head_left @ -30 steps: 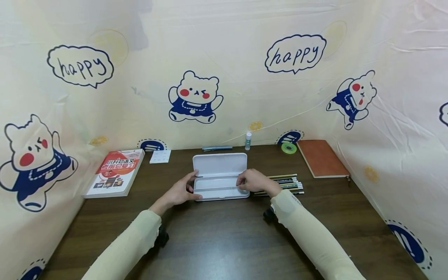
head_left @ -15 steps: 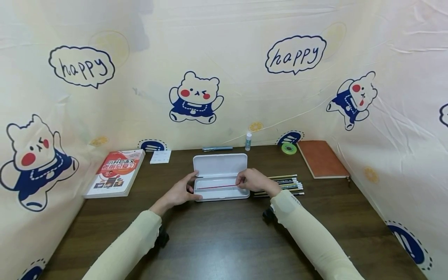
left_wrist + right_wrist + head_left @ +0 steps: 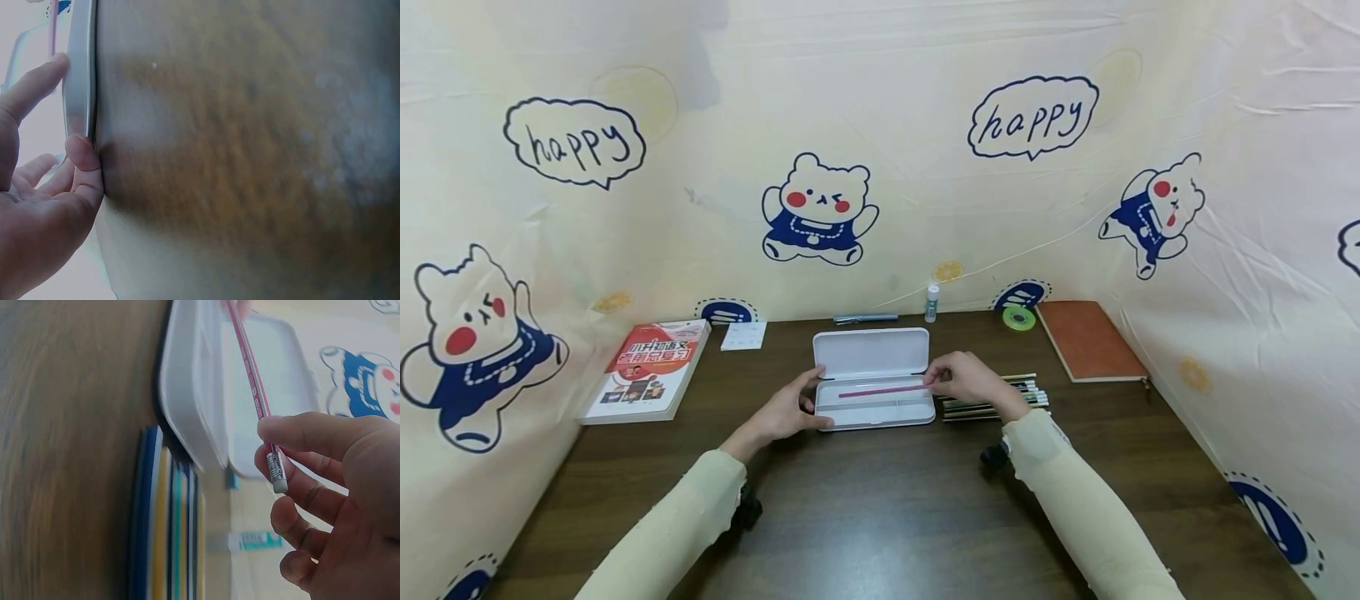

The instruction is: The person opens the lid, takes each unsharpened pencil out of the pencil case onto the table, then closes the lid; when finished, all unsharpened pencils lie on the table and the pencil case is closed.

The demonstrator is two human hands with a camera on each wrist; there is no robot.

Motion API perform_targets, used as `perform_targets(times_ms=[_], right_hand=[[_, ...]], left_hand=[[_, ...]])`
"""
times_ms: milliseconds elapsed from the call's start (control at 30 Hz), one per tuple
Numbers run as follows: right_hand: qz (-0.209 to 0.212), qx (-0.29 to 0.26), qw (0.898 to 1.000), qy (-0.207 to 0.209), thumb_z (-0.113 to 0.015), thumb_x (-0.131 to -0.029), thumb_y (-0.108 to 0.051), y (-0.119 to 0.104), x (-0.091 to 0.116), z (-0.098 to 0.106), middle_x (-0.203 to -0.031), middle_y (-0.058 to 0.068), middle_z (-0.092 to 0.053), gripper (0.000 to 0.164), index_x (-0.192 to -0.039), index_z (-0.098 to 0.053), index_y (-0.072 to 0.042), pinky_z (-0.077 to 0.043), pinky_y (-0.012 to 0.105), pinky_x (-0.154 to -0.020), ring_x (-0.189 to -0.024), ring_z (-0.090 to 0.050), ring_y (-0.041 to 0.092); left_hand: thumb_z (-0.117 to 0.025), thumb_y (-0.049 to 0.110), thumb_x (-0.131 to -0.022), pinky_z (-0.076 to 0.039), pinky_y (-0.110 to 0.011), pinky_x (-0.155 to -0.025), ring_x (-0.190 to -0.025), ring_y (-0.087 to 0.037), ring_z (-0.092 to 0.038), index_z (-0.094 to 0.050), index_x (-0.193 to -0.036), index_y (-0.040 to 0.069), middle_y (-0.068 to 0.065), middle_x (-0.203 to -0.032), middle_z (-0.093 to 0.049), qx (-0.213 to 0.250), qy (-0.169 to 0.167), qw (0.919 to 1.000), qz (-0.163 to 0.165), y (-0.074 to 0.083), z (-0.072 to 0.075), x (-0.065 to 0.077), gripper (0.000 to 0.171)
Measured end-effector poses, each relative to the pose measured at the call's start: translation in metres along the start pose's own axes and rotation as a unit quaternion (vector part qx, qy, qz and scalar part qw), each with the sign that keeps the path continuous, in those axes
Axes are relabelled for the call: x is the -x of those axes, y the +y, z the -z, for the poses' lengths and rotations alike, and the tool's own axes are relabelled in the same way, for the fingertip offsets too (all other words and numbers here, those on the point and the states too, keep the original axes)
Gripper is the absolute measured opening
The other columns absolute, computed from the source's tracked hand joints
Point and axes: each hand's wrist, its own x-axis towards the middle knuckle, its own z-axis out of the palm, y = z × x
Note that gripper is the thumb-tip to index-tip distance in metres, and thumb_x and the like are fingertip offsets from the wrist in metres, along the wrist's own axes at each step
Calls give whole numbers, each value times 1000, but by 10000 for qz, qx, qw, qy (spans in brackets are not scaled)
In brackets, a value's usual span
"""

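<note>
A white pencil case (image 3: 871,353) lies on the table with its lid up. My left hand (image 3: 786,408) holds its left end, thumb at the front and other fingers round the side; the left wrist view shows fingertips against the case wall (image 3: 80,69). Over the case's tray my right hand (image 3: 966,382) pinches a red pencil (image 3: 882,391) near its eraser end, between thumb and fingers. In the right wrist view the pencil (image 3: 251,372) slants up over the case, its white eraser below the thumb. Several pencils (image 3: 1036,398) lie side by side right of the case, partly hidden by my right hand.
A thick book (image 3: 647,371) and a white paper (image 3: 743,335) lie at the left. Behind the case are a blue pen (image 3: 865,317) and a glue stick (image 3: 932,303). Green tape (image 3: 1018,317) and a brown notebook (image 3: 1093,342) lie at the right.
My right hand has moved right and slightly up with the red pencil, which was low in the tray half a second ago and not visible before that. My left hand stays put.
</note>
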Motion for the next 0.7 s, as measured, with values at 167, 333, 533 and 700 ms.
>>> perform_targets(times_ms=[167,333,533,700], right_hand=[[-129,-167,9997,130,-71,-92,-16,11,19,16,-84,-4,-70,6,-95,-77,-15,-48,29,-70,-77,-58,13],[-391,-233,9986,285,-72,-92,-16,25,42,31,-88,-4,-72,5,-94,-76,-17,-47,31,-75,-81,-58,16],[-483,-224,9976,449,-73,-91,-16,48,70,43,-87,-5,-72,5,-94,-76,-15,-45,30,-71,-78,-55,15],[-756,-260,9956,493,-73,-90,-15,65,92,49,-86,-5,-72,6,-94,-77,-15,-43,27,-67,-75,-53,15]], left_hand=[[-85,30,-80,-43,-31,-80,-94,-19,-53,-24,-159,22,-13,-148,-48,-45,4,10000,15,0,0,-1,100],[-85,30,-80,-43,-31,-80,-94,-19,-53,-23,-159,22,-13,-149,-47,-56,-16,10000,23,0,0,-1,100],[-85,31,-80,-43,-31,-79,-94,-20,-53,-23,-159,22,-13,-149,-47,-62,-42,10000,37,-1,0,-2,101],[-85,30,-80,-43,-32,-79,-95,-20,-53,-23,-159,23,-13,-149,-47,-35,-40,10000,29,-2,0,-3,101]])
